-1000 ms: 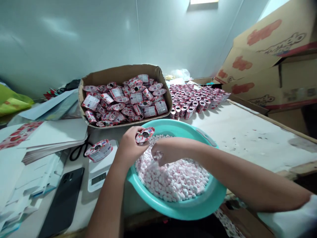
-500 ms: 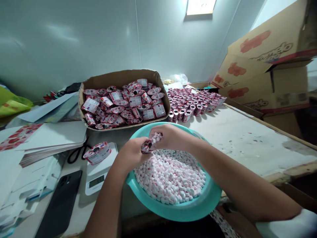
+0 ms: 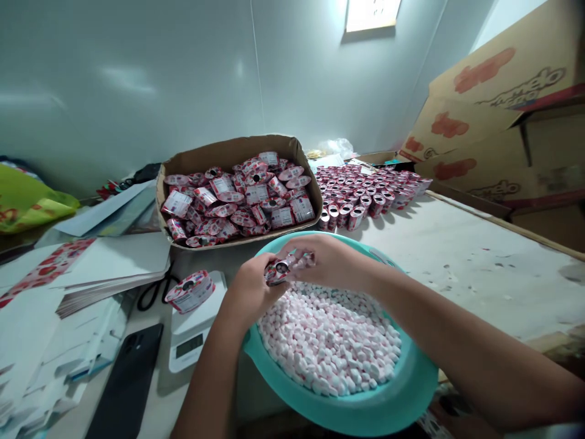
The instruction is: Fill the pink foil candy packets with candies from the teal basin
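Observation:
My left hand (image 3: 249,289) is wrapped round a small red-and-white printed packet (image 3: 274,274), its round opening facing up. Right beside that opening, my right hand (image 3: 336,259) is curled over a handful of small pale-pink marshmallows (image 3: 303,261); some lie at the packet's mouth. Both hands are above the far side of a turquoise basin (image 3: 402,405), which holds a heap of the same pink and white marshmallows (image 3: 329,347). My right fingertips are partly hidden behind the hand.
A cardboard box (image 3: 183,157) full of similar packets stands behind the basin. Rows of upright packets (image 3: 365,189) are to its right. At left are a white scale (image 3: 189,350) bearing one packet (image 3: 191,291), a black phone (image 3: 128,381), scissors (image 3: 158,289) and paper stacks (image 3: 114,262). Large cartons (image 3: 493,140) lean at right.
My right hand has tipped and moved closer over the packet, and its marshmallows now lie lower against the opening. The whole view has shifted slightly, moving things right and down.

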Tool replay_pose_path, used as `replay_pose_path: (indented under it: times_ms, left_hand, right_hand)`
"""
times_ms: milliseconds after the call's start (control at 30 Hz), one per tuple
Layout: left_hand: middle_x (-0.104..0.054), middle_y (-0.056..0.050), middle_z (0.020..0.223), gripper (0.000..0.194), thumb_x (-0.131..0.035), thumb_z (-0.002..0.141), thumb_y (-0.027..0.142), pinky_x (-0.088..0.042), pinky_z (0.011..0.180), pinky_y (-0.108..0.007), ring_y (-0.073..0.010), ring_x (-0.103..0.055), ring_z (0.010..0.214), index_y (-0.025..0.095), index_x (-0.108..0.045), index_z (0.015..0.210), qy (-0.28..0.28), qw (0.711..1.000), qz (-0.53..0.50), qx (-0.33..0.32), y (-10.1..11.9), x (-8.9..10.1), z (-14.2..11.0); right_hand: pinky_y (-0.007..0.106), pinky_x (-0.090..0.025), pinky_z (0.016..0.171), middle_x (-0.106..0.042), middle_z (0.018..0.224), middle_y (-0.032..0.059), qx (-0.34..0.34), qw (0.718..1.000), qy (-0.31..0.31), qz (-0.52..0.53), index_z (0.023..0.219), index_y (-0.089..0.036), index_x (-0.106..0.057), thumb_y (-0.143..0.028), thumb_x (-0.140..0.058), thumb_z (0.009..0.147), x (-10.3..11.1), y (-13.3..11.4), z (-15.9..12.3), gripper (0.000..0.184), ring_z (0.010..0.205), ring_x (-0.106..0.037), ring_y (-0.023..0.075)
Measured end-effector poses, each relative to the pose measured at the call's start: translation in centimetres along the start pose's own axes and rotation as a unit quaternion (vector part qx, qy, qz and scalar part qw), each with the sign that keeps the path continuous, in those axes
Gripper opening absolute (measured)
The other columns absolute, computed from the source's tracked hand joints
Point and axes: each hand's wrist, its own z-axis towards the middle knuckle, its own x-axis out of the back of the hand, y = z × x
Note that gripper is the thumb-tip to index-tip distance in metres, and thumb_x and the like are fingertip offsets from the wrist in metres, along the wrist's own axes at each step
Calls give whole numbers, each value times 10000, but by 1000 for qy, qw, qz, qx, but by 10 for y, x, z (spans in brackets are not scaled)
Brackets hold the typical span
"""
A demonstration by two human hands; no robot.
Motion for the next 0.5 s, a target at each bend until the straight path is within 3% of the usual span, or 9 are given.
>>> replay_pose_path:
  times_ms: [167, 400, 500]
  left_hand:
    - [-715, -12, 994, 330, -734, 704, 182, -485, 793, -276, -199, -662, 915, 218, -669, 1025, 54, 998, 11, 26, -2, -3, 2]
    - [-712, -15, 1026, 331, -727, 720, 192, -499, 834, -307, -207, -661, 950, 230, -662, 1042, 84, 995, 48, 12, -5, -5, 2]
    - [-714, -13, 1039, 323, -717, 738, 202, -500, 856, -317, -209, -663, 972, 232, -656, 1053, 84, 995, 50, 3, -5, -5, 2]
  right_hand:
    - [225, -410, 569, -719, 826, 2, 9, 1000, -7, -26, 950, -191, -722, -201, -611, 837, 6, 7, 1, 159, 653, -583, 106]
    - [257, -477, 644, -738, 998, 45, -12, 996, 49, -70, 1072, -188, -714, -223, -591, 867, 3, 20, 5, 241, 770, -647, 154]
    - [287, -517, 755, -697, 1128, 76, 35, 995, 30, -93, 1172, -195, -691, -198, -596, 871, 1, 23, 5, 316, 892, -661, 178]
